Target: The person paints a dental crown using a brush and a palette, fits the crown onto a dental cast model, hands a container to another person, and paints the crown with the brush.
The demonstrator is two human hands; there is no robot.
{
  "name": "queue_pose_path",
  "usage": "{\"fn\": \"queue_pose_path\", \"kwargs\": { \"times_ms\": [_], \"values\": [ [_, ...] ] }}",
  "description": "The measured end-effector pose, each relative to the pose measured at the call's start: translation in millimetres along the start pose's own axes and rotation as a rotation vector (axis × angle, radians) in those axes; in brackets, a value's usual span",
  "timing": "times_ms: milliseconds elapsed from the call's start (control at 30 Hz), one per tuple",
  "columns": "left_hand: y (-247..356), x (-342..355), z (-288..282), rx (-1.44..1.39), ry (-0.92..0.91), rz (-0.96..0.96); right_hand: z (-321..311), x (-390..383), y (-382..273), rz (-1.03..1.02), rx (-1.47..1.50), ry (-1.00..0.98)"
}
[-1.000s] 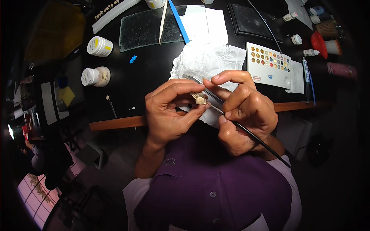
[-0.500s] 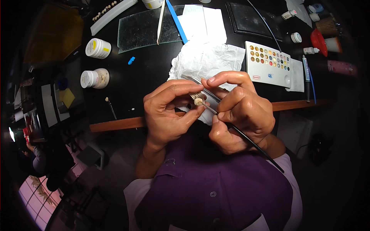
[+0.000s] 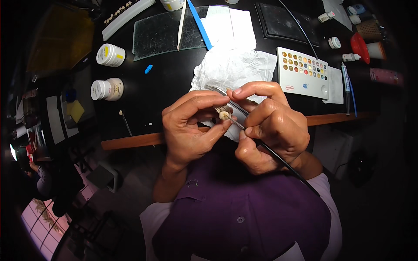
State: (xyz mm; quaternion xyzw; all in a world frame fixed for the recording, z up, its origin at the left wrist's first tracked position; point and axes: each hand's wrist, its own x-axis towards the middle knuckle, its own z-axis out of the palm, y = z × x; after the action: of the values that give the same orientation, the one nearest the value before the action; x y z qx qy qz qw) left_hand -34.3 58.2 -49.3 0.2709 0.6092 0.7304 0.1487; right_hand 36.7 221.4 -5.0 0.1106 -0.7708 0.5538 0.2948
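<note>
My left hand (image 3: pixel 189 124) is closed, its thumb and fingertips pinching a small beige perforated piece (image 3: pixel 220 108). A tiny cream tooth crown (image 3: pixel 224 115) sits at the lower side of that piece. My right hand (image 3: pixel 276 126) grips a thin brush (image 3: pixel 281 157) with a long black handle, which slants down to the right. The brush's fine tip meets the crown or lies right beside it; I cannot tell which. A second slim grey tool (image 3: pixel 237 107) runs between my right fingers above the brush, its kind partly hidden.
Crumpled white paper (image 3: pixel 235 69) lies beyond my hands on the black bench, which has a wooden front edge (image 3: pixel 135 141). A colour-dotted white palette (image 3: pixel 300 87) lies right; white jars (image 3: pixel 110 55), a glass plate (image 3: pixel 161 37) and a small brush (image 3: pixel 126 124) lie left. Another person's arm (image 3: pixel 43 179) shows far left.
My right hand and the brush have shifted very slightly to the left, with the handle's end a little lower. My left hand and the crown stay nearly still.
</note>
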Motion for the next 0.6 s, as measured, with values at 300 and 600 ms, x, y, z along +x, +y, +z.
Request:
{"fn": "queue_pose_path", "kwargs": {
  "times_ms": [300,600],
  "values": [
    [-0.6,0.1,-0.1,0.015,0.002,-0.002,-1.0,0.2,2.3,-0.012,-0.01,-0.011],
    [-1.0,0.1,-0.2,0.013,0.011,-0.003,-0.2,0.9,1.0,-0.009,-0.009,-0.003]
  ]
}}
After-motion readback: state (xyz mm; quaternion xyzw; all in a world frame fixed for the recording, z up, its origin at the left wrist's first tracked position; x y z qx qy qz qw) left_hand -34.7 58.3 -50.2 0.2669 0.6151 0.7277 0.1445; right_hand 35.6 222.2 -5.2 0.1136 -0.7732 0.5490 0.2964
